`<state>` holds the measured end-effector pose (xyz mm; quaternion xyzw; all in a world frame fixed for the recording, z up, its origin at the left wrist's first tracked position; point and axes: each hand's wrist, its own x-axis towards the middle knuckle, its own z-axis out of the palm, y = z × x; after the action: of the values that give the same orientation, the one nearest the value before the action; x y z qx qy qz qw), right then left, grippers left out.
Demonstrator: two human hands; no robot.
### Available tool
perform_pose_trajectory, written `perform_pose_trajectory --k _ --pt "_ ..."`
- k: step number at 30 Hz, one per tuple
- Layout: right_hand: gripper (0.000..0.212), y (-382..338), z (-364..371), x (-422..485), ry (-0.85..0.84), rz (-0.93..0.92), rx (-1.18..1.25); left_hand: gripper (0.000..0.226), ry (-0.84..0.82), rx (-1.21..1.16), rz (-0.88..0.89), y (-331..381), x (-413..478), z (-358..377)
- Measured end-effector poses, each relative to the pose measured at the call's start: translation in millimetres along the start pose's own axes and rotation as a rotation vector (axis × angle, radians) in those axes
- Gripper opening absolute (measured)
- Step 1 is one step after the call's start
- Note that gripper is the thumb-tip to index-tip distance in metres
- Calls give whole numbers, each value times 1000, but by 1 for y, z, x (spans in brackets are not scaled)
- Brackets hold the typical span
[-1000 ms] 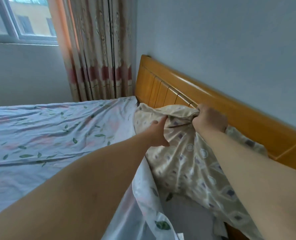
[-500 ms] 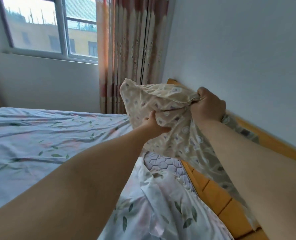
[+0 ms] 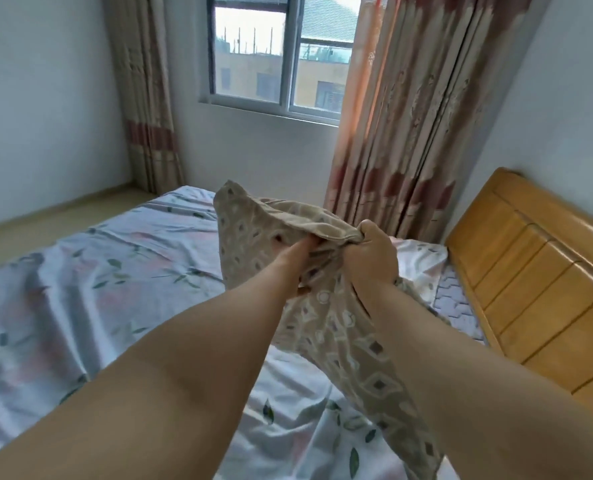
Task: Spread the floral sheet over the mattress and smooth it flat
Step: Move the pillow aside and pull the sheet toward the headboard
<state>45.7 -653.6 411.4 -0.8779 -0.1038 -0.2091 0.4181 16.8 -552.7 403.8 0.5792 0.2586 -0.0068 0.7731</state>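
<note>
Right hand (image 3: 369, 254), seen by me through the head camera, is clenched on the bunched edge of a beige patterned cloth (image 3: 253, 216) held up above the bed. Left hand (image 3: 289, 261) grips the same cloth just beside it, fingers buried in the folds. Below both forearms, the floral sheet (image 3: 115, 282) lies creased and rumpled over the mattress (image 3: 456, 303), a quilted strip of which shows bare next to the wooden headboard (image 3: 537, 271). Beyond the bed, a patterned curtain (image 3: 409, 116) hangs beside the window (image 3: 281, 53).
</note>
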Motion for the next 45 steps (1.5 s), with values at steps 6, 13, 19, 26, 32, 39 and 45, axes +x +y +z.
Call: perform_pose_trajectory --k 6,13,19,26,32,39,45 --pt "27 -48 76 -12 -119 195 295 71 170 -9 180 3 21 -90" --pt "33 -87 118 7 -24 306 492 67 155 182 354 19 35 -139" --pt "26 -52 126 4 -450 315 468 65 123 289 255 10 46 -133" --pt "43 23 103 -1 -680 468 217 53 77 334 128 -19 58 -81" --pt "22 103 38 -19 -658 690 189 46 -82 545 33 -67 62 -1" --pt "32 248 -68 -68 -480 936 82 37 -339 837 -35 -163 45 139" --pt "38 369 -154 -147 -346 1289 -68 36 -546 978 -129 -270 19 231"
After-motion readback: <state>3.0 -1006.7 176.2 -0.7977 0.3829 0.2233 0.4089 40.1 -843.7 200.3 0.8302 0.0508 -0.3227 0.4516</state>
